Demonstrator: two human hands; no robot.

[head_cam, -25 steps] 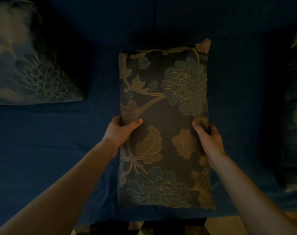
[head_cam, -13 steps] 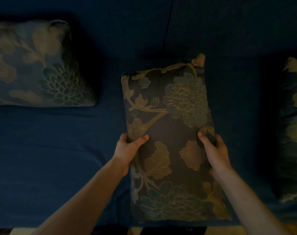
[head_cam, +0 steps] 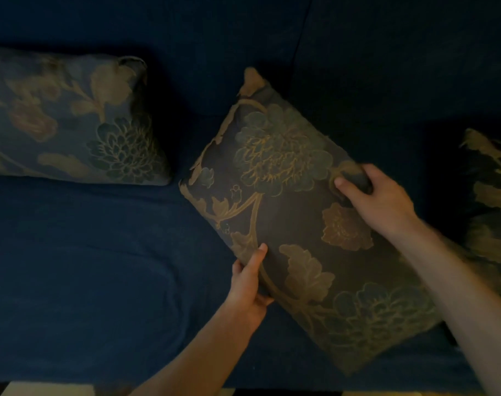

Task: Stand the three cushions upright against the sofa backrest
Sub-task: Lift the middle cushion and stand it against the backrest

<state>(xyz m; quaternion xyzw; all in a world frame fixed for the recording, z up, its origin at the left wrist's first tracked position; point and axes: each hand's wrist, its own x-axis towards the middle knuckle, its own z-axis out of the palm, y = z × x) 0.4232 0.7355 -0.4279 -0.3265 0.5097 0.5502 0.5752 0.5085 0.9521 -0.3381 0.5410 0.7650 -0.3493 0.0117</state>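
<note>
A dark floral middle cushion (head_cam: 295, 212) lies on the blue sofa seat (head_cam: 86, 267), turned diagonally with one corner pointing up toward the backrest (head_cam: 215, 38). My left hand (head_cam: 247, 290) grips its lower left edge, thumb on top. My right hand (head_cam: 377, 200) grips its upper right edge. A left cushion (head_cam: 66, 118) with the same flower pattern leans against the backrest at the far left. Only the left part of a right cushion (head_cam: 492, 207) shows at the frame's right edge.
The scene is dim. A seam (head_cam: 300, 32) divides the backrest above the middle cushion. A strip of light floor (head_cam: 49, 390) shows below the sofa's front edge.
The middle cushion has rotated from lengthwise to diagonal, its top corner swinging left and up. My right hand moved up and right along its edge, my left hand lower. The view shifted upward.
</note>
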